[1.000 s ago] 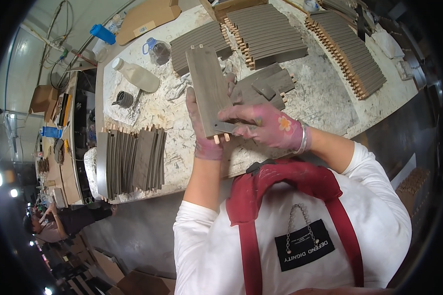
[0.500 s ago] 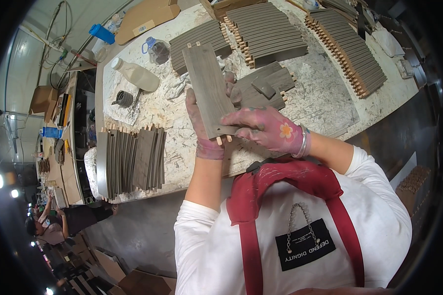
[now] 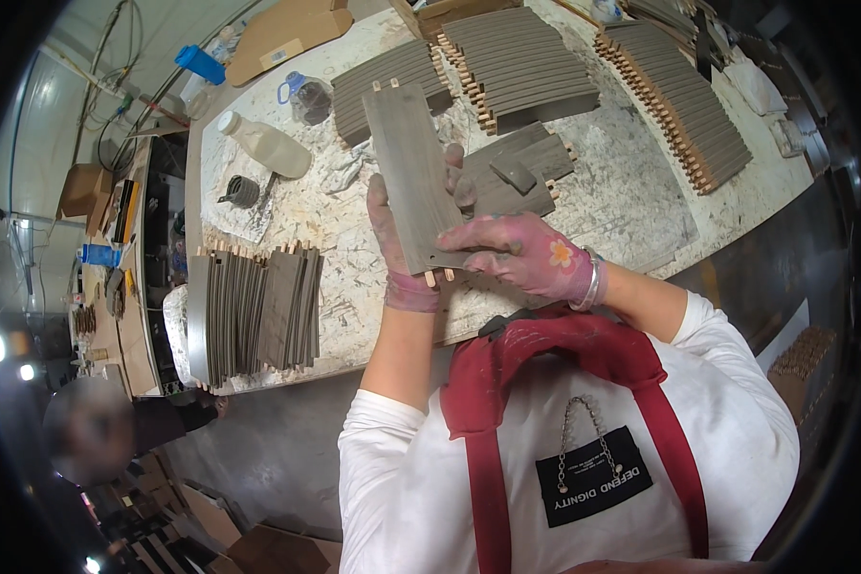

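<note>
A grey wooden board (image 3: 409,172) with pale dowel pegs at both ends is held tilted above the table. My left hand (image 3: 399,253), in a stained pink glove, is closed around it from beneath, thumb on one edge and fingertips on the other. My right hand (image 3: 531,256), gloved in pink with a flower mark, pinches the board's near right corner. Whether anything small is between those fingers is hidden. Just beyond, a dark rounded block (image 3: 514,175) lies on a few flat pegged boards (image 3: 540,153).
Pegged boards stand in a row (image 3: 249,306) at the left. More board stacks (image 3: 517,67) and a long row (image 3: 674,105) lie farther back. A milky bottle (image 3: 268,145), a blue-handled jug (image 3: 308,99) and a black coil (image 3: 243,192) sit on the worn white table (image 3: 631,206). A person's blurred shape is at far left.
The board has shifted slightly right and turned a little. My right fingers have moved slightly along its near end. The left hand keeps its hold.
</note>
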`<state>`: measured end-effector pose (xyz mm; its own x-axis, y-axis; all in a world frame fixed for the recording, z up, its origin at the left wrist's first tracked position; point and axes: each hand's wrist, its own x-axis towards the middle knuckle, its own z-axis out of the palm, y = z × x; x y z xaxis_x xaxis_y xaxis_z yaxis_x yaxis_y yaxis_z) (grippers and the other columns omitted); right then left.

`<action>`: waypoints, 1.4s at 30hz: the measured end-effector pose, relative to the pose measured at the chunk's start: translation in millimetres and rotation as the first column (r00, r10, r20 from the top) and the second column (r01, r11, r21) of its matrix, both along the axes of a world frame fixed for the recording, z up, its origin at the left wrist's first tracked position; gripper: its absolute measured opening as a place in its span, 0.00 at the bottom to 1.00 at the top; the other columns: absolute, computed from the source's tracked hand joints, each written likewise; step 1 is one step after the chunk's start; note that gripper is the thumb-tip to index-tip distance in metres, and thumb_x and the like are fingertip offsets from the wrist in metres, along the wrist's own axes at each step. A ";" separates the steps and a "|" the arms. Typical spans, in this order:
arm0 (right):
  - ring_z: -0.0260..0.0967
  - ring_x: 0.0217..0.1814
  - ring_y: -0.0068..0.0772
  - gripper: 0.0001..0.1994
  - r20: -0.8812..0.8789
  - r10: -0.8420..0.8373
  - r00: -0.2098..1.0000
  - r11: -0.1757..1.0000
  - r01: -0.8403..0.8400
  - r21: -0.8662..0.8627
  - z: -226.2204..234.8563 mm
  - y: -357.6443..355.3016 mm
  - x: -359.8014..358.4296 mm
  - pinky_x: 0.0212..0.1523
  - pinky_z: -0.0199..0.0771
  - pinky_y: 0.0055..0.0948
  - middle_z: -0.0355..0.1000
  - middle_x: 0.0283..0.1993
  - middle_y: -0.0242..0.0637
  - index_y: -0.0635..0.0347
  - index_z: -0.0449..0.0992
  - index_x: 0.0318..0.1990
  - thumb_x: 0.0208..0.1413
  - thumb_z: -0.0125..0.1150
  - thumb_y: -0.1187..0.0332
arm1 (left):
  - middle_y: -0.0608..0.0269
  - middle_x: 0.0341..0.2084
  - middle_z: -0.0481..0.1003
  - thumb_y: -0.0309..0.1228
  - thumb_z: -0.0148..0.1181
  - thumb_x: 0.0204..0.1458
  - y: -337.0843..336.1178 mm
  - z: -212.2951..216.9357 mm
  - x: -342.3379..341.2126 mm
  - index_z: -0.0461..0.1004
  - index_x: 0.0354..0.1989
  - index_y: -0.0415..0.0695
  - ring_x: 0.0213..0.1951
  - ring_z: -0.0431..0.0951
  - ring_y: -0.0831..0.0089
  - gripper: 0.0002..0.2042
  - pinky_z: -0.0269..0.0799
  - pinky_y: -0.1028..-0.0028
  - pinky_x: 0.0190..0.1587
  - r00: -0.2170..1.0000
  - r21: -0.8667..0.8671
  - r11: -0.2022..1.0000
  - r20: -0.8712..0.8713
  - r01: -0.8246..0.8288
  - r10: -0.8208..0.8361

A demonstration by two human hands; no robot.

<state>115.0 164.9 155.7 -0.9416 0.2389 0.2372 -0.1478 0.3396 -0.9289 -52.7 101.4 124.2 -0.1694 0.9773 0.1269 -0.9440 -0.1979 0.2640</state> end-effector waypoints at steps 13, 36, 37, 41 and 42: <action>0.73 0.55 0.45 0.18 0.102 -0.029 0.994 0.999 0.024 0.043 5.2 -2.0 1.4 0.56 0.71 0.35 0.74 0.53 0.45 0.60 0.74 0.55 0.60 0.56 0.63 | 0.47 0.45 0.71 0.57 0.48 0.57 -1.2 6.4 8.5 0.60 0.62 0.39 0.35 0.71 0.66 0.35 0.72 0.67 0.39 0.993 -0.114 0.989 0.051 -0.098 0.104; 0.71 0.54 0.38 0.24 0.005 -0.039 0.999 0.992 0.040 -0.116 -7.0 1.9 2.8 0.55 0.70 0.31 0.72 0.53 0.45 0.65 0.73 0.56 0.62 0.54 0.53 | 0.48 0.43 0.70 0.54 0.45 0.58 6.5 11.8 4.9 0.61 0.59 0.39 0.32 0.71 0.66 0.31 0.71 0.67 0.37 0.994 -0.143 0.987 0.065 -0.079 0.089; 0.73 0.52 0.40 0.24 0.020 -0.084 0.996 0.996 0.085 -0.016 -6.7 1.5 2.6 0.53 0.71 0.31 0.73 0.51 0.46 0.65 0.73 0.56 0.63 0.53 0.52 | 0.48 0.43 0.70 0.54 0.45 0.58 6.5 12.1 4.8 0.61 0.59 0.39 0.32 0.71 0.66 0.31 0.71 0.67 0.37 0.994 -0.143 0.986 0.066 -0.081 0.091; 0.74 0.47 0.44 0.22 -0.011 -0.123 0.992 0.992 0.123 0.021 -5.6 -2.2 2.5 0.49 0.72 0.31 0.74 0.48 0.48 0.64 0.73 0.54 0.64 0.52 0.53 | 0.48 0.42 0.70 0.53 0.44 0.58 7.0 13.2 5.7 0.61 0.59 0.40 0.32 0.72 0.66 0.30 0.72 0.68 0.36 0.992 -0.140 0.985 0.059 -0.098 0.108; 0.74 0.46 0.44 0.21 -0.039 -0.138 0.990 0.989 0.139 0.047 -9.8 -2.8 1.8 0.48 0.73 0.32 0.75 0.47 0.48 0.64 0.74 0.54 0.64 0.52 0.54 | 0.49 0.42 0.70 0.53 0.45 0.58 7.1 13.6 6.0 0.61 0.59 0.40 0.32 0.72 0.66 0.30 0.73 0.68 0.36 0.992 -0.143 0.984 0.046 -0.110 0.118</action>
